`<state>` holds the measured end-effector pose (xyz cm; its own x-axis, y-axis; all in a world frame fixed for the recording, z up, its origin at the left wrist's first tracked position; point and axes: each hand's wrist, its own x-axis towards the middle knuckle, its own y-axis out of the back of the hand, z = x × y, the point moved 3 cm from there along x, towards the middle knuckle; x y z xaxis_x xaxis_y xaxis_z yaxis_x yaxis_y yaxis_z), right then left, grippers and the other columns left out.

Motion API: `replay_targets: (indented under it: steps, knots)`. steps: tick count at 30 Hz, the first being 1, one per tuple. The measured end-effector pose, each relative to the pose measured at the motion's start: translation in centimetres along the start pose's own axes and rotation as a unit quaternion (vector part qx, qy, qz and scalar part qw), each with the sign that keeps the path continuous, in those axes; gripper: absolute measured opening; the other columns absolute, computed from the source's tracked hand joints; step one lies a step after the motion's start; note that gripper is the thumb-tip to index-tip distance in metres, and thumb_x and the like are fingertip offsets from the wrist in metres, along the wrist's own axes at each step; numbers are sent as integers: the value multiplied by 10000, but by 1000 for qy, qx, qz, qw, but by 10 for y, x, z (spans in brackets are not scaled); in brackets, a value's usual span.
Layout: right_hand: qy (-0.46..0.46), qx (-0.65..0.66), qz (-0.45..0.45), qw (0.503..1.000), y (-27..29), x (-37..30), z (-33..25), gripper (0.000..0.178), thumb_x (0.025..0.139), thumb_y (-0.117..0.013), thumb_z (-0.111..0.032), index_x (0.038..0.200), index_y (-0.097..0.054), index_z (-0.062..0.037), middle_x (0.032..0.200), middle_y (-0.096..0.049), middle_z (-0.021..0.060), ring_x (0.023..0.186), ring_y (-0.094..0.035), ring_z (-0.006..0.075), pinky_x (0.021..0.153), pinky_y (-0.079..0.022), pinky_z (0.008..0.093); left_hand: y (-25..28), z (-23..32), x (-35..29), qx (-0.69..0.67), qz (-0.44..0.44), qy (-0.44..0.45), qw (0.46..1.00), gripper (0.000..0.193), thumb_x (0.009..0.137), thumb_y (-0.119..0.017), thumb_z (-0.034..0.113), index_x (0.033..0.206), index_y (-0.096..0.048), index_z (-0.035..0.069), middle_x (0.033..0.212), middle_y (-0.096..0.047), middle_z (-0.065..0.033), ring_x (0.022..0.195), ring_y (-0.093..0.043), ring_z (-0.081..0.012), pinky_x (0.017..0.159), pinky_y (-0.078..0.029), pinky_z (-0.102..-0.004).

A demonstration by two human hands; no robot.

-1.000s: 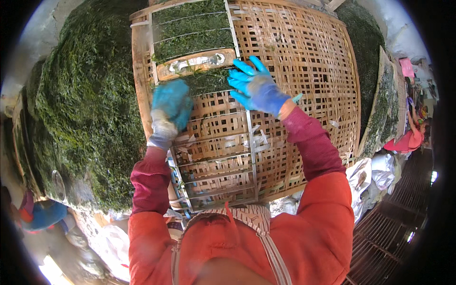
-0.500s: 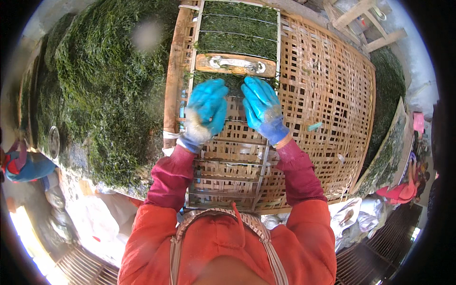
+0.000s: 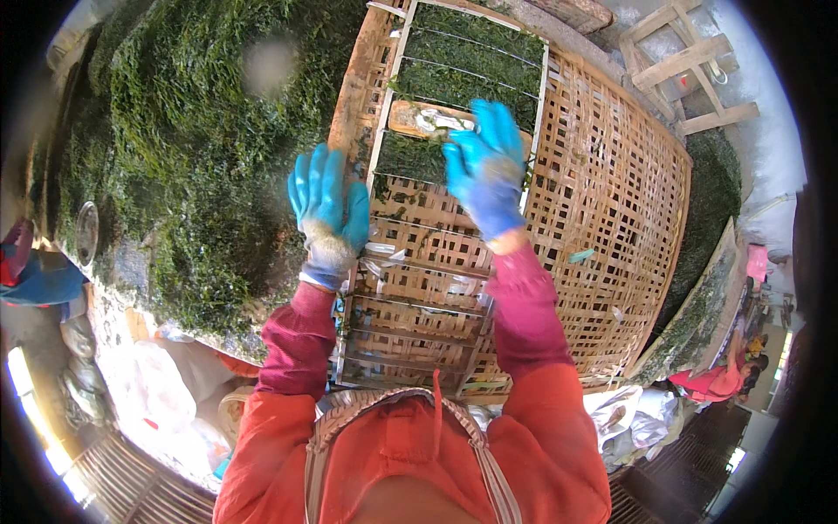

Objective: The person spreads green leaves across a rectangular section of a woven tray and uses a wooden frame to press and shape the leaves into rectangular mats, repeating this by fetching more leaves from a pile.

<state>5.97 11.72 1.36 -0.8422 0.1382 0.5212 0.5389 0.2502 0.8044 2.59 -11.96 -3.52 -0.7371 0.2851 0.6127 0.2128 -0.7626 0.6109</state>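
My left hand [image 3: 327, 199], in a blue coated glove, is held with fingers spread at the left edge of the woven rack, over the border of a green seaweed heap [image 3: 201, 175]. My right hand [image 3: 491, 166], gloved alike, reaches over the right end of a wooden board [image 3: 408, 117] with a pale handle; its fingers are stretched out, and whether they touch the board I cannot tell. That board lies across a long slatted frame [image 3: 384, 144] with thin crossbars. Green seaweed [image 3: 471, 65] fills the frame's far sections, while bare weave shows through the nearer ones.
Under the frame lies a large woven bamboo rack [image 3: 602, 201] with a small teal scrap [image 3: 580, 256] on it. A wooden stand [image 3: 685, 65] is at the far right. White plastic bags [image 3: 157, 393] lie near left. Another person in pink [image 3: 711, 382] is at the right edge.
My left hand has moved left, off the frame, and its fingers have spread. My right hand has moved up over the board's right end. The view has shifted and turned slightly.
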Motion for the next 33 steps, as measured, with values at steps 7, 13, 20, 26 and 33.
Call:
replay_targets:
  steps: [7,13,20,26,33]
  knots:
    - [-149,-17,98,984,-8,-47,23,544,1010,-665,-325,1447,-542,-26,1577,-460,218,1474,-416,398,1179,-381,516,-49,43,24,21,-157,-81,984,560,967,-686,317,1446,-584,45,1499,-553,-211,1473,-440,-393,1243,-238,-583]
    - [107,88,-68,988,-12,-65,18,576,906,-751,-233,1431,-590,-57,1535,-520,151,1417,-497,360,1175,-422,505,-42,35,42,-79,19,39,996,571,936,-737,201,1434,-559,-13,1367,-637,-241,1284,-594,-375,1171,-342,-556]
    - [-79,5,58,995,19,-47,46,822,892,-774,-241,1605,-390,-97,1634,-380,224,1478,-410,427,1192,-397,532,-73,87,29,-30,-205,-220,953,423,910,-731,227,1289,-688,44,1407,-651,-157,1358,-575,-366,1168,-412,-547]
    - [91,132,42,986,28,-44,45,533,919,-657,5,1434,-633,-131,1465,-611,137,1347,-589,334,1125,-496,447,-31,56,42,-259,-122,-141,948,290,909,-713,138,1181,-732,39,1266,-717,-181,1223,-670,-378,1125,-454,-531]
    - [116,-95,-39,988,43,-93,92,259,907,-721,-264,1126,-766,-134,1376,-665,42,1437,-479,315,1254,-286,580,-39,46,96,-153,-13,-38,987,312,996,-641,85,1292,-653,-11,1358,-653,-214,1321,-577,-413,1083,-501,-487]
